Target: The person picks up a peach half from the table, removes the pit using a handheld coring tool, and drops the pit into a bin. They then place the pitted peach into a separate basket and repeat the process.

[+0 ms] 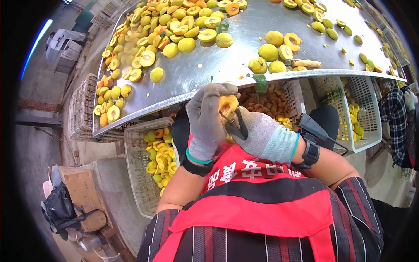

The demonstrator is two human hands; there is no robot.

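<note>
My left hand (pixel 207 120), in a grey glove, is closed around a halved yellow fruit (pixel 228 106) just in front of the metal table's edge. Its cut face, with a brown hollow, shows. My right hand (pixel 260 133), also gloved, grips a dark tool (pixel 235 126) whose curved tip touches the cut face. On the metal table (pixel 209 65) beyond lie a large heap of yellow-green fruit halves (pixel 174 26) at the left and a smaller group of fruit (pixel 268 52) near the edge. Beside that group rests a knife with a wooden handle (pixel 305 63).
Below the table edge stand a crate of fruit halves (pixel 131 166) at my left, a bin of brown scraps (pixel 299 98), and a white crate (pixel 369 118) at the right. A co-worker's checked sleeve (pixel 394 118) shows far right. A bag (pixel 61 207) lies on cardboard at left.
</note>
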